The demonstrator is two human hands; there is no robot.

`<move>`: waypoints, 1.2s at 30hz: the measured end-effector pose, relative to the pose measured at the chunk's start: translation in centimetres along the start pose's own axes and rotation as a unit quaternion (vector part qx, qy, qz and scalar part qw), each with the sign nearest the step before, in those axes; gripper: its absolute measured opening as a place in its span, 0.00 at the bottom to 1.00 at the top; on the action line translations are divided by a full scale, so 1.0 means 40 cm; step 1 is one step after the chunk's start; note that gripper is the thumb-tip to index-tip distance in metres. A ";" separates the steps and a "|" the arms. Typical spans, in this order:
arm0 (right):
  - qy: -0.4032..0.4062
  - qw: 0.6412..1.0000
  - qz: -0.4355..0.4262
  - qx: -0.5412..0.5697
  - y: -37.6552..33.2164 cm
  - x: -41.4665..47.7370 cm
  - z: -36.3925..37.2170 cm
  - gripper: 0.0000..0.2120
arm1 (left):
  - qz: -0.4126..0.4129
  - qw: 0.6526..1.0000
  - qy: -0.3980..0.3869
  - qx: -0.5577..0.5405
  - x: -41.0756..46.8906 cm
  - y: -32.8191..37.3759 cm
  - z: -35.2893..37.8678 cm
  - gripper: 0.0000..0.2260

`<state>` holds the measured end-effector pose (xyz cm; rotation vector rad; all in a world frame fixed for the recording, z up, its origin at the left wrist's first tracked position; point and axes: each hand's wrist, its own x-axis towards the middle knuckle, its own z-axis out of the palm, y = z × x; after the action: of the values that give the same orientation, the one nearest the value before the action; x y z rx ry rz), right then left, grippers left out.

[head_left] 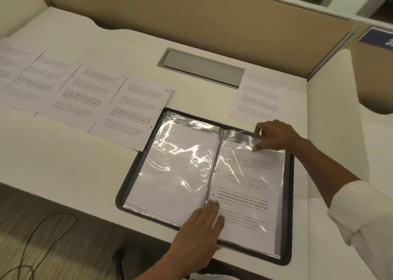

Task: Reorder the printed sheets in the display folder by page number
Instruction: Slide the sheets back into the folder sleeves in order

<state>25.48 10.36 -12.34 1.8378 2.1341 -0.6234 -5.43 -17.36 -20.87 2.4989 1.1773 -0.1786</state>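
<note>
Display folder (286, 258) is lying open on the near right of the bench (63, 162), its glossy pockets glaring under the light. Left grip (197, 230) is pressing flat, fingers straight, beside the spine. Right grip (274, 137) is pinching the far edge of the right pocket (238, 140) (perhaps its sheet (244, 196) too; hard to tell). Drawing straight outward while the press is holding looks wisest, keeping the plastic from buckling.

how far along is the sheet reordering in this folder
Seemingly midway. Done: loose sheets lie out on the desk, a row on the left including one marked 10, one more on the right. In hand: the left hand presses flat by the spine of the display folder while the right hand pinches the top of the right-hand sleeve. Left: refiling the loose sheets in order.
</note>
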 end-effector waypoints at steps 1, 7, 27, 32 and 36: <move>0.003 1.000 0.004 -0.014 0.013 -0.019 -0.008 0.22 | 0.006 1.000 -0.004 -0.001 0.003 -0.003 -0.002 0.40; 0.140 0.962 0.036 0.230 0.083 -0.138 0.063 0.19 | 0.001 0.995 0.001 -0.098 0.016 -0.008 -0.082 0.31; 0.033 0.792 0.043 0.608 -0.205 -0.564 0.313 0.39 | -0.240 0.884 0.076 -0.395 0.127 0.026 -0.261 0.32; 0.039 0.805 -0.060 0.588 -0.277 -0.520 0.355 0.35 | -0.303 0.840 0.093 -0.440 0.116 0.060 -0.366 0.32; -0.007 0.817 -0.102 0.568 -0.312 -0.465 0.388 0.09 | -0.378 0.862 0.127 -0.313 0.086 0.003 -0.379 0.12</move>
<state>15.05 -14.62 -15.47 1.9632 2.0751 -2.3350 -3.78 -9.17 -7.75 1.4360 1.9042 0.3059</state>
